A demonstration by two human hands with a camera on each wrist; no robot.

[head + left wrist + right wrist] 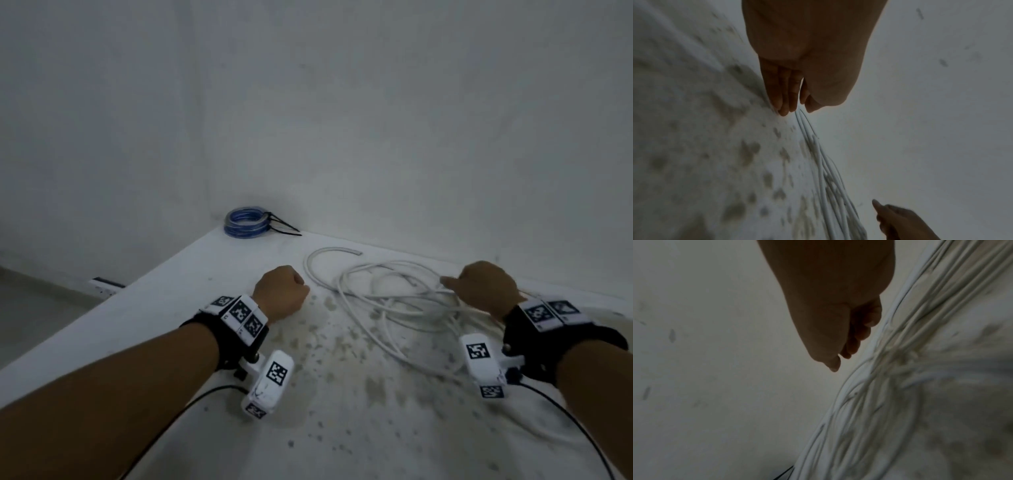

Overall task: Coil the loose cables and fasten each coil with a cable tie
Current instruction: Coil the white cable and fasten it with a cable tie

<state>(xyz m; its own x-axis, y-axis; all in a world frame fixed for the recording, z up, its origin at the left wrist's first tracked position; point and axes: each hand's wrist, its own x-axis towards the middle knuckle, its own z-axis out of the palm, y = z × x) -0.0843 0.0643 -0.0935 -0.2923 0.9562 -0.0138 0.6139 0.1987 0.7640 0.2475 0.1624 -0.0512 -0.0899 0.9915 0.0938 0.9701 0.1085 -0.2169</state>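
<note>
A long white cable point(376, 301) lies in loose tangled loops on the white table point(164, 294). My left hand point(282, 291) is curled into a fist just left of the cable's outer loop. In the left wrist view its fingertips point(784, 112) sit right where the cable point(824, 162) strands emerge, and I see nothing held. My right hand point(479, 287) hovers over the loops' right side with its fingers curled and the thumb pointing left. In the right wrist view, the strands point(890, 378) pass beside its curled fingers point(851, 350), not through them. A blue coil point(245, 222) bound with a black cable tie point(286, 229) lies at the far corner.
The table stands against a grey wall, and its top is stained with brown spots point(342, 342). Its left edge runs diagonally, with the floor point(34, 308) below and a small white object point(102, 286) down there. Black leads trail from both wrist cameras across the near table.
</note>
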